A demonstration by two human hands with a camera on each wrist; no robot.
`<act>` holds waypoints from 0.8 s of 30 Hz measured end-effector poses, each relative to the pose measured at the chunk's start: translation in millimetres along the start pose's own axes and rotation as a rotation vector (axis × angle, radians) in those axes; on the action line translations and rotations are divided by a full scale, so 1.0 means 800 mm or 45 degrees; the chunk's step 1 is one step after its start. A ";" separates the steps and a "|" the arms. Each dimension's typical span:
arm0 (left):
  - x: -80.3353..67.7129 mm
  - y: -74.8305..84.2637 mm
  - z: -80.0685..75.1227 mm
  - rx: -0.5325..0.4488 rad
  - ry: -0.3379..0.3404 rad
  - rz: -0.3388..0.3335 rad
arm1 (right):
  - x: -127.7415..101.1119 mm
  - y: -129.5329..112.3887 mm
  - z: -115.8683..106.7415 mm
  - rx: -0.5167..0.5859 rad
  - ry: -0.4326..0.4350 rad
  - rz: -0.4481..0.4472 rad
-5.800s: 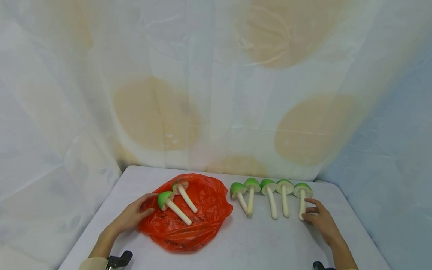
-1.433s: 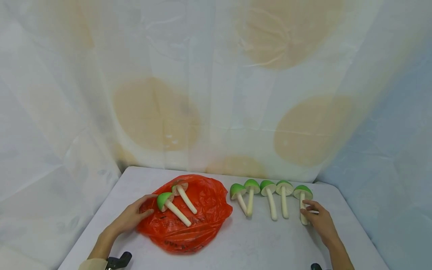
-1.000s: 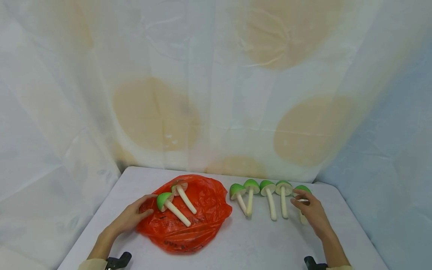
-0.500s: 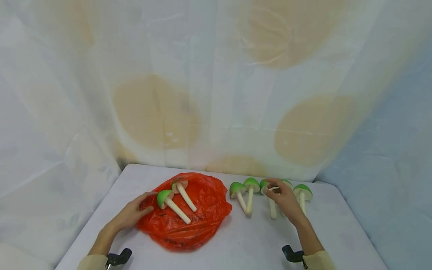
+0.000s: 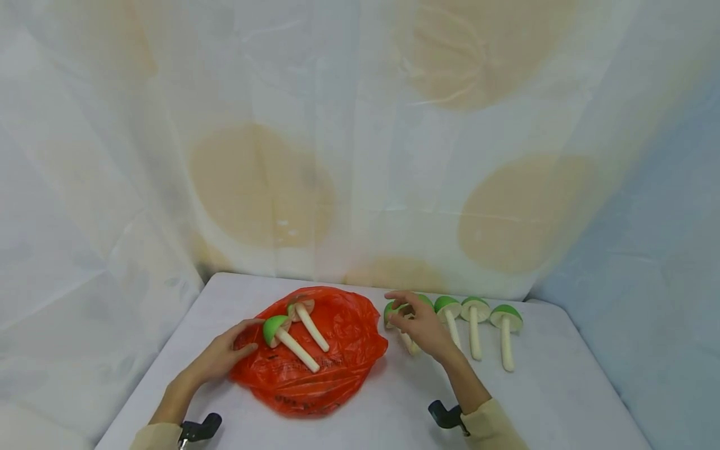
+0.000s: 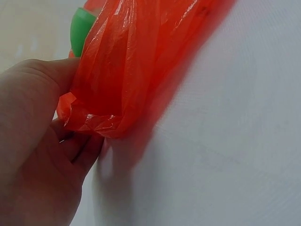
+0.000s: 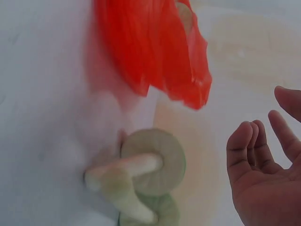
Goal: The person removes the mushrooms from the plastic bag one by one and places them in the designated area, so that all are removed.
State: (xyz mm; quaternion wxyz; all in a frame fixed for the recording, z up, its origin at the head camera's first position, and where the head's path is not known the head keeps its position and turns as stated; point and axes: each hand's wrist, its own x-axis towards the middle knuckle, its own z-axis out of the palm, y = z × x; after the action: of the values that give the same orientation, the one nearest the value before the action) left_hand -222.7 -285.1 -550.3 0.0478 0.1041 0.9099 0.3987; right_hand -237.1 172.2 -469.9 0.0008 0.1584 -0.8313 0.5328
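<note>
A crumpled red plastic bag (image 5: 351, 340) lies on the table's left half, with two green-capped toy mushrooms (image 5: 297, 351) on top of it. My left hand (image 5: 222, 355) pinches the bag's left edge, thumb above and fingers beneath, as the left wrist view shows. My right hand (image 5: 426, 328) hovers over the left end of a row of similar mushrooms (image 5: 507, 344); its fingers are loosely bent around nothing. The hand partly covers the two leftmost ones in the head view. Those mushrooms (image 7: 153, 162) show blurred in the right wrist view, with stems crossing, apart from the fingers.
The white table (image 5: 551, 400) backs onto a pale curtain (image 5: 360, 156) with tan spots, which also closes off both sides. Three more mushrooms (image 5: 475, 328) of the row lie spaced out to the right of my right hand.
My right hand has let go of the rightmost mushroom and travelled left above the row to its left end. That mushroom sits slightly nearer to me. The left hand has stayed at the bag.
</note>
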 end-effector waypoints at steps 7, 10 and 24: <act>0.000 0.002 0.004 -0.019 -0.023 -0.007 | 0.006 -0.014 0.027 0.056 -0.118 -0.005; 0.001 0.002 0.004 -0.008 -0.020 -0.003 | 0.006 -0.015 0.040 0.046 -0.154 -0.012; 0.003 0.004 -0.001 -0.005 -0.032 -0.050 | 0.018 -0.014 0.099 -0.031 -0.312 -0.058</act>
State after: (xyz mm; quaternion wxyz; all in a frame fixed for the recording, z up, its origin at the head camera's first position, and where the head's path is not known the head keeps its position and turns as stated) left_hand -224.4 -282.8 -547.5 0.0673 0.0911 0.9103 0.3981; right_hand -234.8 93.8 -491.3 -0.0865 0.2412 -0.8278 0.4992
